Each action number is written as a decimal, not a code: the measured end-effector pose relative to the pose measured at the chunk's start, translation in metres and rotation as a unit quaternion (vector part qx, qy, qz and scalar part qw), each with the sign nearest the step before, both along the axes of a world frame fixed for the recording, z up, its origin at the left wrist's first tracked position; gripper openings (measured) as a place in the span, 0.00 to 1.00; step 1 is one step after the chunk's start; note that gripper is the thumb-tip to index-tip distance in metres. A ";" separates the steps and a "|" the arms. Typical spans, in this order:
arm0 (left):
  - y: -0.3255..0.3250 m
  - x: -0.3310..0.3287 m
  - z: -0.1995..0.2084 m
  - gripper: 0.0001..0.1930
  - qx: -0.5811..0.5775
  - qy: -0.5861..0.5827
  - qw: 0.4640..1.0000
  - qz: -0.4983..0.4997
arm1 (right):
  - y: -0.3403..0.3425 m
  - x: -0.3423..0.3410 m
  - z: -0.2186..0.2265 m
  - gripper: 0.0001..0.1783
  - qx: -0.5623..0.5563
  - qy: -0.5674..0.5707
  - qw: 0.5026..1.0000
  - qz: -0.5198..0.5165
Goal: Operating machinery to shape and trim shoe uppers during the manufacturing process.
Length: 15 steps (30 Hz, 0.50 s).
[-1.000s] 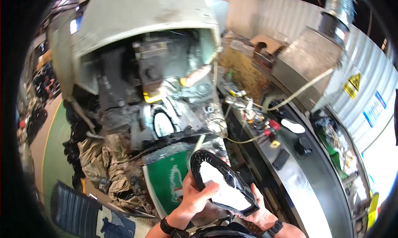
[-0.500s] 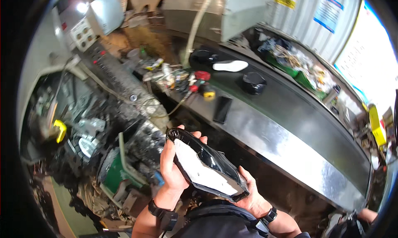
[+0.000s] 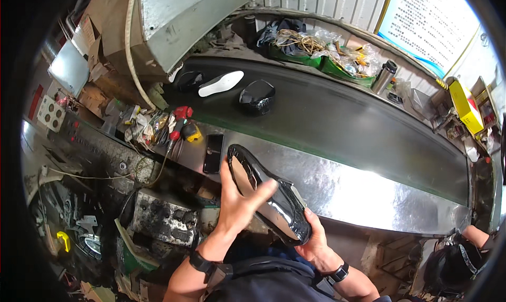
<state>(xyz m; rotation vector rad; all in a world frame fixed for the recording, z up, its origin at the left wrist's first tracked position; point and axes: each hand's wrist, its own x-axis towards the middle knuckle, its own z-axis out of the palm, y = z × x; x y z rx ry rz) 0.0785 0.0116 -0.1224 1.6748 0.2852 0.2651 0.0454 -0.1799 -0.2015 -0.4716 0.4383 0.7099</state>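
Observation:
A glossy black shoe (image 3: pixel 263 167) is held in front of me, slanting from upper left to lower right, with a tan surface showing on its left part. My left hand (image 3: pixel 234 207) grips its left side, the blurred thumb reaching across the shoe. My right hand (image 3: pixel 317 240) is closed round its lower right end, fingers partly hidden beneath. Beyond my hands, a dark phone (image 3: pixel 213 153) lies on the metal ledge (image 3: pixel 337 194). On the dark conveyor belt (image 3: pixel 337 123) are a white shoe sole (image 3: pixel 221 84), a black shoe piece (image 3: pixel 257 96) and another black piece (image 3: pixel 190 81).
Left of the phone lie a red tool (image 3: pixel 182 113) and a yellow-and-black item (image 3: pixel 192 133). Green trays (image 3: pixel 345 75) of scraps and a steel flask (image 3: pixel 384 77) line the far edge. A sooty metal block (image 3: pixel 163 218) stands left. Another person's arm (image 3: pixel 476 235) enters right.
The shoe has been turned: its white underside faced up before, and now its black side and a tan surface show. My left thumb has moved across it. The view has shifted right.

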 end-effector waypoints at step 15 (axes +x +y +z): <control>0.005 0.064 -0.154 0.42 -0.235 0.273 0.927 -0.102 | -0.064 0.066 -0.039 0.27 -0.152 0.013 0.984 -0.089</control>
